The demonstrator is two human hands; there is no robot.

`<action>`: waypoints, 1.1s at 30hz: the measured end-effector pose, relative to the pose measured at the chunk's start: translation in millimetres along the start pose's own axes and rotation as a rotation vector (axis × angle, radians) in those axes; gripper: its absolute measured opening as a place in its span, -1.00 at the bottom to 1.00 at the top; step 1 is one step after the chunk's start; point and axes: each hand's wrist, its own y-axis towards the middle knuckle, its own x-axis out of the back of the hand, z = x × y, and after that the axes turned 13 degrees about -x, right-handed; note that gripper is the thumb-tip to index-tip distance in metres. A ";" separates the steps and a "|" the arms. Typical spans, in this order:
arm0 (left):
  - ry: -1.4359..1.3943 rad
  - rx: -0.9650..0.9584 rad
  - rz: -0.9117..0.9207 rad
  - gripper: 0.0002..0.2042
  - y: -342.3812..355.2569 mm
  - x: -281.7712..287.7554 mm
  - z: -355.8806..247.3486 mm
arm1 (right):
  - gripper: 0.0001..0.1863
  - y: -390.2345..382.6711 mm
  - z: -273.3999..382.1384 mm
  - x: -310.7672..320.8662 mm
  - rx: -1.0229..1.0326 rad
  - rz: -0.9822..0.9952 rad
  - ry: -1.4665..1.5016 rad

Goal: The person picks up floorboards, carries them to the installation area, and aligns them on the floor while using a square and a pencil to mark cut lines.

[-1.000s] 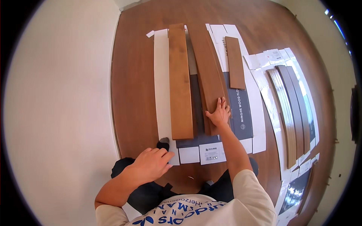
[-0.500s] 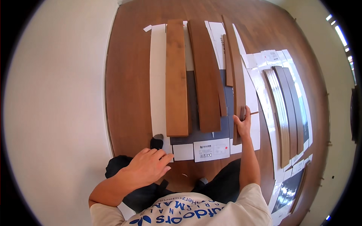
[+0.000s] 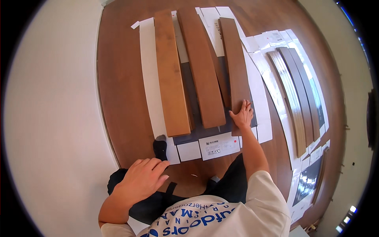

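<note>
My right hand point(image 3: 242, 113) lies with fingers spread on the near end of a brown wooden plank point(image 3: 233, 67), its thumb at the plank's left edge. That plank lies broad face up at the right of the opened packaging sheet point(image 3: 149, 71). In the middle is a reddish-brown plank point(image 3: 201, 71), with another partly under its right side. A lighter brown plank point(image 3: 170, 75) sits to the left, a darker edge showing beneath it. My left hand point(image 3: 143, 177) hangs loosely bent over my leg, holding nothing.
Farther right, more planks point(image 3: 302, 91), some pale and grooved, lie on a second white sheet point(image 3: 272, 94). A dark glossy panel point(image 3: 307, 183) is below them. My socked foot point(image 3: 160, 147) touches the packaging's near left corner. A white wall point(image 3: 55, 118) borders the wooden floor point(image 3: 122, 98).
The right plank has turned from its narrow edge onto its broad face, covering the short piece beside it. My right hand has gone from gripping it to lying spread on top.
</note>
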 end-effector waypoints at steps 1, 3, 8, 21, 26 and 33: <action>-0.033 0.035 -0.017 -0.62 -4.8 0.2 -0.7 | 0.17 -1.7 2.4 -5.5 0.014 0.011 0.004; -0.047 0.053 -0.045 -0.62 -12.3 -0.1 0.0 | 0.15 -1.9 2.0 -19.3 -0.040 0.082 -0.021; -0.176 0.049 -0.169 -0.59 -34.3 7.7 15.1 | -0.05 27.2 9.2 -31.4 -0.027 -0.181 0.154; -0.989 0.326 -0.504 -0.71 78.5 -67.3 310.7 | 0.04 -160.5 191.3 -64.1 0.528 0.125 0.261; -1.306 0.532 -0.564 -0.56 172.6 -156.8 382.1 | -0.02 -178.8 186.5 -85.1 0.596 0.142 0.205; -1.446 0.434 -0.597 -0.45 263.9 -127.3 386.4 | -0.01 -176.8 170.3 -85.0 0.635 0.096 0.058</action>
